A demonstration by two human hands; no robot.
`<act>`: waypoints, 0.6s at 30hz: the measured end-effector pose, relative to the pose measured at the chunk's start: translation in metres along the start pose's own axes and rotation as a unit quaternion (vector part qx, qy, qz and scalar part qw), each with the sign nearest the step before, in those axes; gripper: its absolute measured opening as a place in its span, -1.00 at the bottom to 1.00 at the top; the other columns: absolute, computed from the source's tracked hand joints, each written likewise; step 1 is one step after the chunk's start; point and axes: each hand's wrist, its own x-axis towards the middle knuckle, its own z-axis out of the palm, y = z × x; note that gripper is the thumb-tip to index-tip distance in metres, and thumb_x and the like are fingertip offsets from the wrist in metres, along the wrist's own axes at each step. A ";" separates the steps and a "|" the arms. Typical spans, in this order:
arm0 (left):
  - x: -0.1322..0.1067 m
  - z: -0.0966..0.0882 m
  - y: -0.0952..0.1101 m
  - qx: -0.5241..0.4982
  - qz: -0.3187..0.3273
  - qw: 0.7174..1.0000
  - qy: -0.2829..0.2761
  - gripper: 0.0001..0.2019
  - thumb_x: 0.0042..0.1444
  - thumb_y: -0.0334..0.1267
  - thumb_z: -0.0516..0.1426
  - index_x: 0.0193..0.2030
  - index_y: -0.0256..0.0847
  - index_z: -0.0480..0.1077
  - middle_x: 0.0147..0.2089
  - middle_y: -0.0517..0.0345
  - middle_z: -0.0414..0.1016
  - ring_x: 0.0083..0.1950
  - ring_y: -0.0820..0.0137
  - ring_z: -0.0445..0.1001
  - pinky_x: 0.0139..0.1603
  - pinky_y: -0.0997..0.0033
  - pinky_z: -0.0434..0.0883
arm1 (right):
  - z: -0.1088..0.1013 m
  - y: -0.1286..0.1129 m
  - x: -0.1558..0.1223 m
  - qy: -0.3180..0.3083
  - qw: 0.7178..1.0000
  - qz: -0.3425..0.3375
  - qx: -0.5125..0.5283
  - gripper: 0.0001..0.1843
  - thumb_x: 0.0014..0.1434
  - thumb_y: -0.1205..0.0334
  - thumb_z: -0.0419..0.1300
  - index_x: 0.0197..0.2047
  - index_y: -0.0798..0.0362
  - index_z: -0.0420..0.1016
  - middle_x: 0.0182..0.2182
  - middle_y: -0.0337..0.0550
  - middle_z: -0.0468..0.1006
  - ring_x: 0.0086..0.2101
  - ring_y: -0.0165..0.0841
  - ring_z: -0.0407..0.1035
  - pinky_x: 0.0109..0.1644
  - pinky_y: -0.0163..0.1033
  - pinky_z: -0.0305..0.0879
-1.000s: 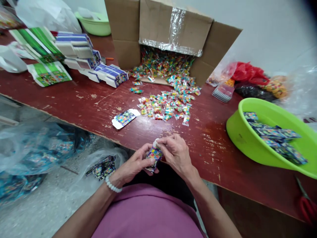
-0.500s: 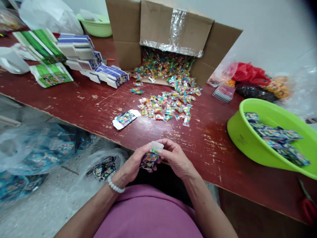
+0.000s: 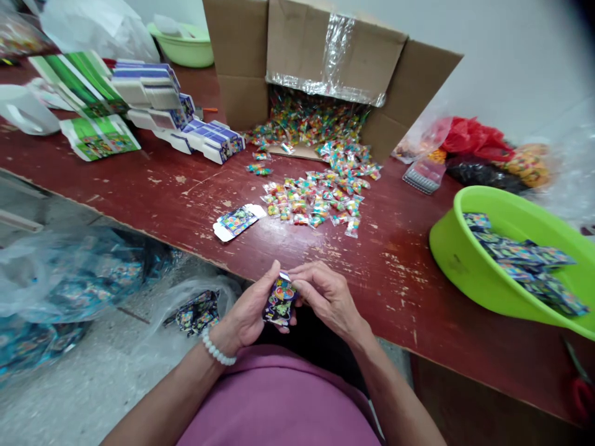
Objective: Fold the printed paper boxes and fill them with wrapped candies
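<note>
Both my hands meet at the table's near edge around one small colourful printed box (image 3: pixel 280 300). My left hand (image 3: pixel 248 313) cups it from the left and below, fingers wrapped round it. My right hand (image 3: pixel 325 296) pinches its top end, where the white flap is folded down. A flat unfolded box blank (image 3: pixel 238 221) lies on the red table (image 3: pixel 400 279) just beyond my hands. Farther out is a loose pile of wrapped candies (image 3: pixel 316 195) spilling from a tipped cardboard carton (image 3: pixel 325 68).
A lime green basin (image 3: pixel 469 260) at the right holds several finished boxes. Stacks of flat box blanks (image 3: pixel 139 105) lie at the back left. Plastic bags of boxes (image 3: pixel 69 285) sit on the floor at left. Red scissors (image 3: pixel 581 390) lie at the right edge.
The box's white top flap stood open half a second ago; it is now pressed down by my right fingers. Hands and box stayed at the table edge.
</note>
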 end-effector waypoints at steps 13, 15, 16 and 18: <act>0.005 -0.002 -0.007 0.124 0.078 0.984 0.100 -0.31 0.10 0.38 0.01 -0.24 -0.33 0.51 -0.46 0.04 0.53 -0.60 0.46 0.42 -0.68 0.58 0.25 | 0.014 0.013 0.012 0.017 0.952 0.234 0.194 -0.72 0.03 0.06 0.40 -0.35 0.12 0.58 -0.54 -0.20 0.56 -0.60 -0.43 0.41 -0.53 -0.34 0.35; 0.004 -0.003 -0.005 0.094 0.060 0.989 0.093 -0.40 0.12 0.28 0.06 -0.25 -0.33 0.50 -0.48 0.06 0.52 -0.62 0.43 0.42 -0.71 0.56 0.24 | 0.014 0.011 0.009 0.013 0.967 0.198 0.158 -0.76 0.10 0.07 0.36 -0.34 0.10 0.59 -0.44 -0.19 0.56 -0.58 -0.47 0.40 -0.51 -0.35 0.36; 0.004 -0.004 -0.004 0.074 0.050 0.992 0.084 -0.47 0.12 0.22 0.09 -0.24 -0.31 0.49 -0.49 0.08 0.51 -0.62 0.41 0.43 -0.73 0.54 0.25 | 0.014 0.009 0.007 0.006 0.973 0.177 0.149 -0.78 0.13 0.08 0.33 -0.32 0.08 0.59 -0.36 -0.17 0.56 -0.55 -0.47 0.40 -0.49 -0.35 0.38; 0.003 -0.007 -0.002 0.033 0.035 0.996 0.072 -0.59 0.10 0.08 0.13 -0.23 -0.28 0.47 -0.52 0.13 0.48 -0.63 0.37 0.44 -0.76 0.52 0.26 | 0.018 0.008 0.002 -0.010 0.979 0.141 0.147 -0.82 0.17 0.10 0.30 -0.26 0.03 0.60 -0.19 -0.13 0.52 -0.43 -0.44 0.44 -0.42 -0.33 0.43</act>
